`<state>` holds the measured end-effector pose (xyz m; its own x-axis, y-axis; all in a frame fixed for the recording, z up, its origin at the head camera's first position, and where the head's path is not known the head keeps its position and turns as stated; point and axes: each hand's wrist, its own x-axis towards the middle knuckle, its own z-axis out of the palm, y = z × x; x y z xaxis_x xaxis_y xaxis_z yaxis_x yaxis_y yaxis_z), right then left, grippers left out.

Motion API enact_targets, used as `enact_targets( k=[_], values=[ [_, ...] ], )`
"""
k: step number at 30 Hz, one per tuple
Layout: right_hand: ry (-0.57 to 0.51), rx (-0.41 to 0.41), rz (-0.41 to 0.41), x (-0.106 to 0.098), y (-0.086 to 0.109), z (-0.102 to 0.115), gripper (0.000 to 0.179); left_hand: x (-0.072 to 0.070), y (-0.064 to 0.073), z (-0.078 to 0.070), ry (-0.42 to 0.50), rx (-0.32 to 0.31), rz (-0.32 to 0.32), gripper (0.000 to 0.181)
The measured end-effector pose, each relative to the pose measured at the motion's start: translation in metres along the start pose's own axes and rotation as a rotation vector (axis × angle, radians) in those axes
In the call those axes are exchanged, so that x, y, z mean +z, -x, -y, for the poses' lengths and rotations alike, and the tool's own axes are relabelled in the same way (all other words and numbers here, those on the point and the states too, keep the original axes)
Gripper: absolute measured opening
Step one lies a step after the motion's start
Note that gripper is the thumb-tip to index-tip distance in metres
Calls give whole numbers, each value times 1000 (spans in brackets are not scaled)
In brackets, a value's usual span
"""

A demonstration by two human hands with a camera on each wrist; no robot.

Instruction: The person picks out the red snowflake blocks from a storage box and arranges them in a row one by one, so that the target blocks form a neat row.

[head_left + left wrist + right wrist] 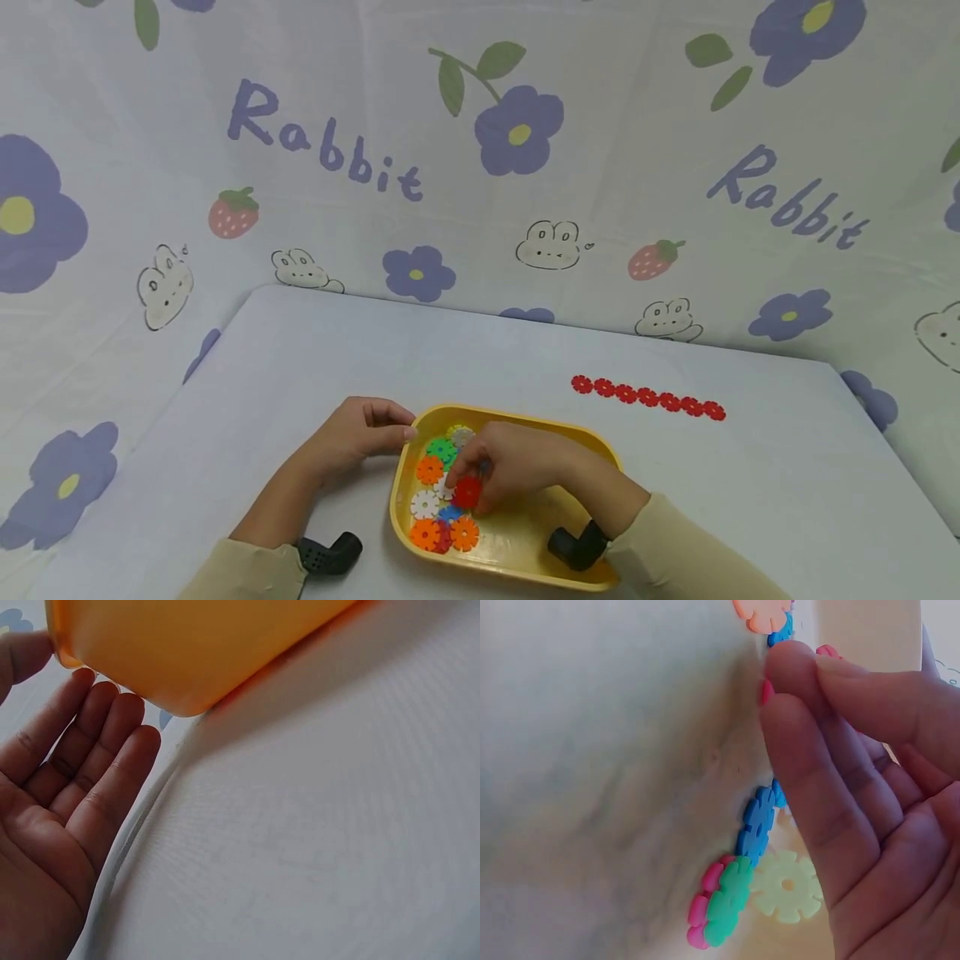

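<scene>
My left hand holds the left rim of a yellow plastic tray, the thumb at the rim and the fingers along the outer wall in the left wrist view. Inside the tray, my right hand pinches a red snowflake disc by its fingertips; in the right wrist view the fingers hide most of it. Around it lie loose snowflake discs: orange, green, white and blue. The right wrist view shows a green disc overlapping a pink one, beside a pale disc.
A straight row of several red snowflake discs lies on the white table, behind and right of the tray. Behind the table hangs a cloth printed with flowers and rabbits. A black wrist device sits at the left cuff.
</scene>
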<state>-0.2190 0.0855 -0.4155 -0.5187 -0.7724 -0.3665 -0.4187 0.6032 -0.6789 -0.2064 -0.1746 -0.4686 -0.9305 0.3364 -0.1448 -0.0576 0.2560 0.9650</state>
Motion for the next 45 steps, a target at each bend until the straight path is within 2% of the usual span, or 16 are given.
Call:
enact_targets(
  k=[10, 21, 25, 29, 35, 40, 45],
  values=[
    [-11, 9, -41, 0, -1, 1, 29, -1, 0, 0, 7, 6, 8, 36],
    [-95, -22, -115, -10, 9, 14, 32, -1, 2, -1, -2, 3, 8, 37],
    [-175, -13, -159, -21, 20, 19, 32, -1, 2, 0, 9, 9, 10, 36],
    [-228, -42, -240, -37, 33, 17, 33, -1, 1, 1, 13, 4, 6, 36],
    [-195, -75, -417, -66, 56, 3, 36, -1, 0, 0, 7, -4, -6, 35],
    [-225, -9, -556, -86, 73, -17, 43, 0, 0, 1, 8, 1, -6, 36],
    [-216, 74, -654, -99, 82, -48, 48, -1, 1, 0, 14, -6, -7, 36]
  ],
)
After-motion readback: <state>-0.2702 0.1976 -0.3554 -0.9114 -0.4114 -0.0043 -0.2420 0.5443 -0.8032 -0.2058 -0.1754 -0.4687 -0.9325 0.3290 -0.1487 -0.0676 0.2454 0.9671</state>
